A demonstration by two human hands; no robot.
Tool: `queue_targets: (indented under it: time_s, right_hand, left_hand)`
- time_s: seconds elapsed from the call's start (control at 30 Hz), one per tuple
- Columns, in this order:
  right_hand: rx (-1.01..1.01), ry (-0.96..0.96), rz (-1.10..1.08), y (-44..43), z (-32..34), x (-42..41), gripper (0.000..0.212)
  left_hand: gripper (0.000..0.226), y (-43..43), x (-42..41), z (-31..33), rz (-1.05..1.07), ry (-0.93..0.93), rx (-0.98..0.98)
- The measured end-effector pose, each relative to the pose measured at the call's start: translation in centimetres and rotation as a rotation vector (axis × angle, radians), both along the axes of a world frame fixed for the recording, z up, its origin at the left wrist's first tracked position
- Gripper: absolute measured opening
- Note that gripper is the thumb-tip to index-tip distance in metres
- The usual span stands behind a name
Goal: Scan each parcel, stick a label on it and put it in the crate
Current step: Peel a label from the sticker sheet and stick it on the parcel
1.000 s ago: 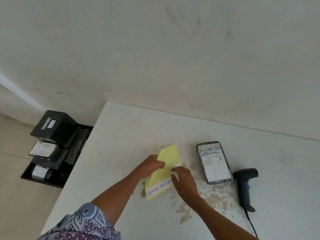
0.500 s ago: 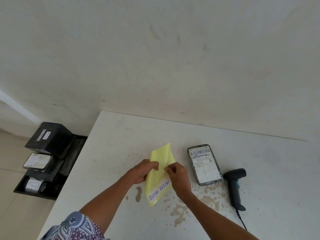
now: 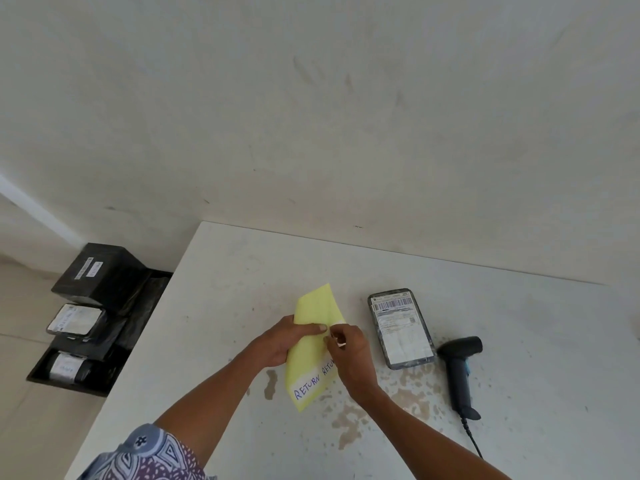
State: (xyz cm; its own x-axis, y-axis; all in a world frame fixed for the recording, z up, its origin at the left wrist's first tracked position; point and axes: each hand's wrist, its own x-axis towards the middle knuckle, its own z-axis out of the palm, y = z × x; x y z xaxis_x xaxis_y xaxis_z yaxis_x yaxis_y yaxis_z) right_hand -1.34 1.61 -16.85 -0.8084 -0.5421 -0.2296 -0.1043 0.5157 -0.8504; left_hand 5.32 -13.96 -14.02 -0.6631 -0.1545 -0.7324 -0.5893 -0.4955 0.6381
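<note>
Pinching the yellow label sheet (image 3: 308, 362) at mid-length in the left hand (image 3: 280, 342), thumb across the top, just above the desk (image 3: 242, 271). Nipping a small white label (image 3: 341, 344) at the sheet's right edge in the right hand (image 3: 353, 355), grip narrow, thumb against forefinger. Probably part-peeled, though too small to say for sure.

Risks from here:
- Tearing or curling the label by peeling too sharply.
- Folding the sticky face onto itself or onto a fingertip.
- Dragging a neighbouring "RETURN" label up with it.
- Buckling the backing under a single-point hold.
- Covering the barcode on the parcel (image 3: 401, 329), lying flat just right of the hands and near the scanner (image 3: 459, 372).

Sheet: long axis running away from the body, far end leaning slightly right and raised, written end nearest. Parcel: long axis likewise away from the body, barcode at the far end. Crate (image 3: 45, 379) well apart, down on the floor to the left, already holding black parcels.
</note>
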Motion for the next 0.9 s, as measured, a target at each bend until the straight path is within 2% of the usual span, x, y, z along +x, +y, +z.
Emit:
queue_targets:
  time_s: [0.4, 0.6, 0.9]
  right_hand:
    - [-0.042, -0.078, -0.084, 0.2, 0.7, -0.6, 0.007]
    - [-0.035, -0.049, -0.091, 0.3, 1.4, -0.5, 0.015]
    - [-0.043, 0.030, 0.000, 0.4, 1.6, -0.3, 0.006]
  left_hand:
    - [0.035, 0.5, 0.4, -0.2, 0.049, 0.010, 0.014]
    - [0.033, 0.7, 0.6, -0.1, 0.037, 0.045, 0.020]
    - [0.045, 0.6, 1.0, -0.2, 0.021, 0.095, 0.018]
